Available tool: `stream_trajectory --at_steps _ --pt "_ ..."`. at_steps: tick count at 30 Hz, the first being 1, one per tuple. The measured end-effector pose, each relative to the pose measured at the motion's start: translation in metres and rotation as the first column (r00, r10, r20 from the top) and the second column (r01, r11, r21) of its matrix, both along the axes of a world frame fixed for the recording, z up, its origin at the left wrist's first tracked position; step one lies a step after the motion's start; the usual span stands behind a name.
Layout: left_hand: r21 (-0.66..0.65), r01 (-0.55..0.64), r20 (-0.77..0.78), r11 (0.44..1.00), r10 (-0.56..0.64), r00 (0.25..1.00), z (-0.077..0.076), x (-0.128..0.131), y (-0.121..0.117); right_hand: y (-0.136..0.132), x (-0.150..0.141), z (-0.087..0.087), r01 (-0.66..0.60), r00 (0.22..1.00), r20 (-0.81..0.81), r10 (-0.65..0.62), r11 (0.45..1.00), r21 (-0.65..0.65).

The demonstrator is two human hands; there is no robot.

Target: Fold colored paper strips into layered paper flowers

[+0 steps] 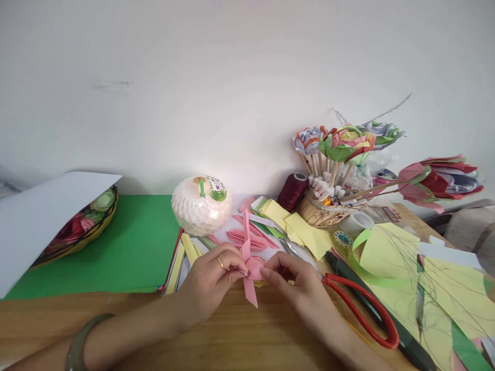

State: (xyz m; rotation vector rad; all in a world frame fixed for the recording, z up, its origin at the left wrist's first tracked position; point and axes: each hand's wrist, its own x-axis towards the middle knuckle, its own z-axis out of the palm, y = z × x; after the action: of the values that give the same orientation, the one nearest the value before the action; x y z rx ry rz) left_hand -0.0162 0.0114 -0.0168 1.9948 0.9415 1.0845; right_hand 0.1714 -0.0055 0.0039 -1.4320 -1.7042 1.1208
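My left hand, with a ring on one finger and a bangle on the wrist, pinches a pink paper flower piece from the left. My right hand pinches the same pink piece from the right. Long pink strips stick out above and below the folded centre. Both hands hover just over the wooden table. More folded pink petals lie just behind them.
Red-handled scissors lie right of my right hand. A netted coconut, green paper sheet, yellow paper pieces, a basket of paper flowers, a thread spool and a bowl under white paper stand behind.
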Motion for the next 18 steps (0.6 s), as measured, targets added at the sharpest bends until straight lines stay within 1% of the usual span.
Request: stream_trajectory --at_steps 5,9,14,16,17,18 --pt "-0.04 0.024 -0.003 0.999 -0.024 1.0 0.0004 -0.0008 0.0008 -0.0001 0.0009 0.0008 0.005 1.0 0.007 -0.005 1.0 -0.021" --pt "-0.094 0.021 0.002 0.995 -0.021 1.0 -0.0001 -0.0008 0.0009 -0.0003 0.0007 0.0016 0.015 1.0 0.002 -0.015 0.999 -0.03" --pt "-0.162 0.025 0.059 0.986 -0.015 0.998 0.0012 0.0001 0.0013 -0.0008 -0.0008 0.0037 0.008 1.0 0.009 -0.008 0.999 -0.033" --pt "-0.235 0.033 0.122 0.971 -0.004 0.993 0.0032 -0.0003 0.0039 -0.0006 0.0001 0.0044 0.014 1.0 0.014 -0.013 0.999 -0.034" --pt "-0.301 0.045 0.166 0.952 0.006 0.986 0.0044 -0.0007 0.0061 -0.0004 0.001 0.0045 0.033 0.999 0.009 -0.032 0.999 -0.024" --pt "-0.382 0.067 0.217 0.922 0.019 0.976 0.0057 -0.0011 0.0087 -0.0002 0.0023 0.0044 0.064 0.998 -0.002 -0.064 0.998 -0.008"
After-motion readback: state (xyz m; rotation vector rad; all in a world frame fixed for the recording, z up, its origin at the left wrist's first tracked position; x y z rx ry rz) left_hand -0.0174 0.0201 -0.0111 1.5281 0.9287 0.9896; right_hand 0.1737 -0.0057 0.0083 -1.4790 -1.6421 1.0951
